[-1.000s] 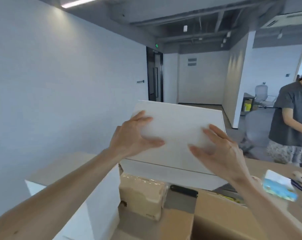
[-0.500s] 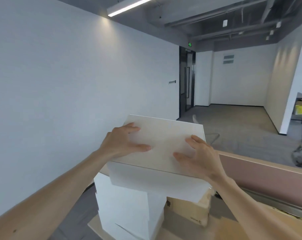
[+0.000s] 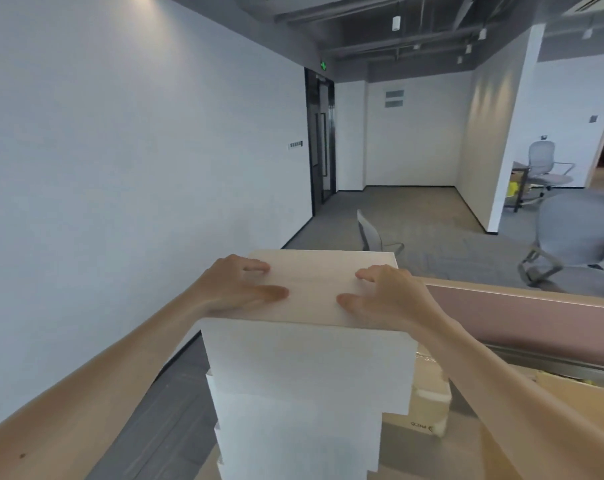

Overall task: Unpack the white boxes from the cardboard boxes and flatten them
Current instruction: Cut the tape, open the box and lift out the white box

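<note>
Atop the stack of white boxes (image 3: 293, 427), centre of view: found the top white box (image 3: 314, 271), closed and box-shaped, not flattened. Looked plain matt white on the near face, warmer beige on the top face, with a faint crease running left to right across the top between the hands. Overhung the ones beneath, most on the right; lower ones stepped in, edges uneven. Pressed on the top face with left hand (image 3: 238, 285), palm down, fingers laid nearly straight, thumb stretched toward centre, gripped nothing. Same with right hand (image 3: 387, 296), palm down, fingers arched with tips on the top, thumb out toward centre, wrapped round nothing. Had a bare strip of top face between the two thumbs. Saw cardboard box (image 3: 428, 403) just right of the stack, touching or not, couldn't tell. Noted pink partition (image 3: 518, 317) behind the right forearm, grey chair (image 3: 570, 230) further back on the right
</note>
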